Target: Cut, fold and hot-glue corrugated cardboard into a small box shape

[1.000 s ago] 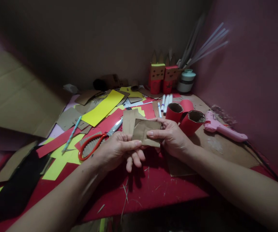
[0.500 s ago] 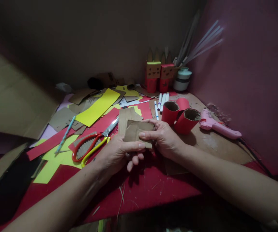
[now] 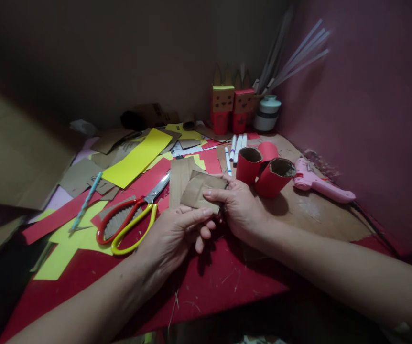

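Observation:
A small square of brown cardboard [image 3: 195,188] is held up between both hands over the red table [image 3: 227,282]. My left hand [image 3: 177,234] grips its lower edge, thumb on top and the other fingers curled beneath. On the right side, my right hand [image 3: 242,205] pinches the piece with the thumb pressed on its face; its fingers behind are mostly hidden. Behind the square lies a larger cardboard strip [image 3: 177,179]. Scissors [image 3: 130,224] with one red and one yellow handle loop rest just left of my left hand.
Red-covered tubes [image 3: 274,179] and a pink glue gun [image 3: 322,184] are at right. White markers [image 3: 240,148], a lidded jar [image 3: 267,114] and box-headed figures [image 3: 223,107] stand or lie farther back. Yellow paper [image 3: 137,157] and scraps cover the left, with a blue striped pen [image 3: 86,203].
The cardboard square has tilted slightly in my hands, its right side dipping. The surroundings sit a little farther left in view as the camera shifts. Both hands keep their hold.

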### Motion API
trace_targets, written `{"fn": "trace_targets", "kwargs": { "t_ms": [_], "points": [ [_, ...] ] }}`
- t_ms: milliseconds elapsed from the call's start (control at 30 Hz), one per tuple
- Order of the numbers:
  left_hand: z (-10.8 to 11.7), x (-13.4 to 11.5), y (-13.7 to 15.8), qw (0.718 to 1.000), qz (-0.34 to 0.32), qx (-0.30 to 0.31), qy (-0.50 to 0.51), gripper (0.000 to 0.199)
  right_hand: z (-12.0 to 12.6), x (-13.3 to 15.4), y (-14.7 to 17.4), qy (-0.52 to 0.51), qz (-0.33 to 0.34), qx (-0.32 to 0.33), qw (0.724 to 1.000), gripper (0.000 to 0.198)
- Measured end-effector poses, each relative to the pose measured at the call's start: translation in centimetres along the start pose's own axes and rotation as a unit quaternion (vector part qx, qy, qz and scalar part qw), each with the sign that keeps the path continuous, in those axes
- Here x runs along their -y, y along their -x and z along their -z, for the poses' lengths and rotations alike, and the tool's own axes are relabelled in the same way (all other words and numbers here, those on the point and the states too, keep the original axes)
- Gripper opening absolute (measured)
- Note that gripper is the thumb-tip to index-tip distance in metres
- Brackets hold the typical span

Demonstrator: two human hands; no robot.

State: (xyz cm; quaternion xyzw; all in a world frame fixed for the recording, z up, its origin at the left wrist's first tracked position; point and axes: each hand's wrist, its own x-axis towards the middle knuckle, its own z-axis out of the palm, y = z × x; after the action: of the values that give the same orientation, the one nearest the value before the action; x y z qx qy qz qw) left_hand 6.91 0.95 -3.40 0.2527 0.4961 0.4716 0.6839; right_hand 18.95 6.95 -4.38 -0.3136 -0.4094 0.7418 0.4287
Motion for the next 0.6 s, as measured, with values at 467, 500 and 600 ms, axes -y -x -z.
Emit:
{"fn": "trace_targets", "kwargs": {
  "t_ms": [467, 500, 600],
  "points": [
    [-0.73, 0.37, 0.35, 0.999, 0.037, 0.015, 0.022, 0.022, -0.67, 0.04, 0.34, -0.056, -0.011, 0.017, 0.998, 0.036],
    [-0.79, 0.42, 0.42, 0.999, 0.038, 0.015, 0.018, 0.024, -0.76, 0.07, 0.45, -0.055, -0.007, 0.02, 0.998, 0.034],
    [-0.8, 0.59, 0.54, 0.999, 0.039, 0.018, 0.007, 0.028, -0.9, 0.09, 0.68, -0.055, 0.009, 0.015, 0.998, 0.031]
  ]
}}
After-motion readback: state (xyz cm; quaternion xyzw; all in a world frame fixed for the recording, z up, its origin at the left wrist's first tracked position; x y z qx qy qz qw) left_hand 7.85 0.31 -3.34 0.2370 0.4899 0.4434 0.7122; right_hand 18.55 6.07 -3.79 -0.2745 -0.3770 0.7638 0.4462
